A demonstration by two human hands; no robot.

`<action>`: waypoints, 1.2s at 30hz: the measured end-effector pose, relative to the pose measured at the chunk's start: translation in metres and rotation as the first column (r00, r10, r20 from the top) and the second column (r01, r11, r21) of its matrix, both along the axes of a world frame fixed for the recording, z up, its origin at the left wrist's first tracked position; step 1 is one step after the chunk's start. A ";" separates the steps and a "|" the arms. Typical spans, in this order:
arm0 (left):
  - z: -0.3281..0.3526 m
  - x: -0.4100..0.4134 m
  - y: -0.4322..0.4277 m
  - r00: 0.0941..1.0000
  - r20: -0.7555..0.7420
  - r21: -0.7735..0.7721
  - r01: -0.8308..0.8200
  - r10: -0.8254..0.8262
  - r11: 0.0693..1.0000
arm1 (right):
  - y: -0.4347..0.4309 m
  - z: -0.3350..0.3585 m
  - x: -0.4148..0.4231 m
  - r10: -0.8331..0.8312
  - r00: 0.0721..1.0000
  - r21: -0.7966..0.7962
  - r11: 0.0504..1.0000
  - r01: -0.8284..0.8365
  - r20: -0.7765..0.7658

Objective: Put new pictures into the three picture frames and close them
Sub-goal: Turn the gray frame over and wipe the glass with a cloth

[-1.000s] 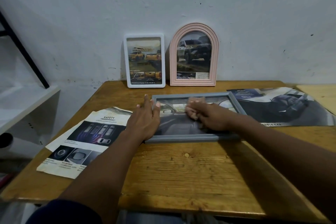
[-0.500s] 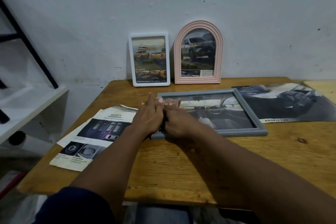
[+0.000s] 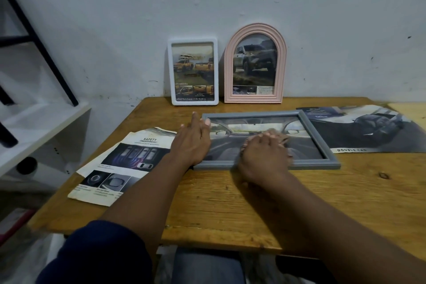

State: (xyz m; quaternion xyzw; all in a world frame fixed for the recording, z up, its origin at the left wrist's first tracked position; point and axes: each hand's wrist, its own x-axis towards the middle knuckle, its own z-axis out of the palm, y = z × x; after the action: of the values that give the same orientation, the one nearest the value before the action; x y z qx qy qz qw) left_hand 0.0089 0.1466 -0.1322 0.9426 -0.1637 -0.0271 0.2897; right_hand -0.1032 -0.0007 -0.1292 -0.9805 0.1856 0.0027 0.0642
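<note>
Grey frame (image 3: pixel 313 164) lies flat and face up on the table (image 3: pixel 230 210), under both hands, its long lower rail nearest the wrists. Change noted: half a second ago the right hand was at the frame's left end, touching the left hand. Now the right hand (image 3: pixel 262 157) sits over the middle of the frame's front, the same zone it covered one second ago. Left hand (image 3: pixel 192 143) has not shifted: palm down, fingers straight and slightly spread, resting on the left rail and pinning it. Right hand: knuckles up, fingers curled against the front. A blurred brownish patch lies just beyond its fingertips, and I cannot tell whether they pinch a cloth or nothing. Reading: a back-and-forth sweep, probably wiping or smoothing, so this looks like finishing work; the frame's back is hidden, so closure is unconfirmed. Contents: the grey frame holds a car-interior print (image 3: pixel 304 145), visible to the right of the right hand. Beyond the fingertips, against the wall (image 3: pixel 322 18), the white frame (image 3: pixel 193 39) stands upright holding an orange-trucks print (image 3: pixel 193 69). Just beside it, the pink arched frame (image 3: pixel 228 76) holds a dark pickup print (image 3: pixel 253 60). By this count all three frames are filled. Outward: a safety leaflet (image 3: pixel 129 161) lies just left of the left hand. A double-cab brochure (image 3: pixel 368 129) lies right of the right hand, meeting the frame's right rail.
</note>
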 end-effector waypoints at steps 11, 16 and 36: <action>-0.001 0.002 0.000 0.998 0.011 -0.041 -0.060 0.061 0.997 | -0.005 0.025 -0.003 0.453 0.865 0.419 0.758 -0.500 0.214; 0.001 0.001 -0.001 0.998 0.040 0.029 -0.048 0.047 0.998 | -0.095 0.024 -0.047 0.348 0.915 0.365 0.840 -0.402 0.207; -0.004 0.011 -0.015 0.972 0.043 0.186 0.218 -0.230 0.958 | -0.182 0.079 0.024 -0.224 0.844 0.436 0.900 -0.013 0.487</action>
State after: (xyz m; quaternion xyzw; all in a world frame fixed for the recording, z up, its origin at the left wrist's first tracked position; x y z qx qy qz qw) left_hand 0.0199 0.1320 -0.1361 0.9407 -0.2754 -0.0440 0.1929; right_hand -0.0794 -0.1823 -0.0503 -0.8936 0.2108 -0.2292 0.3232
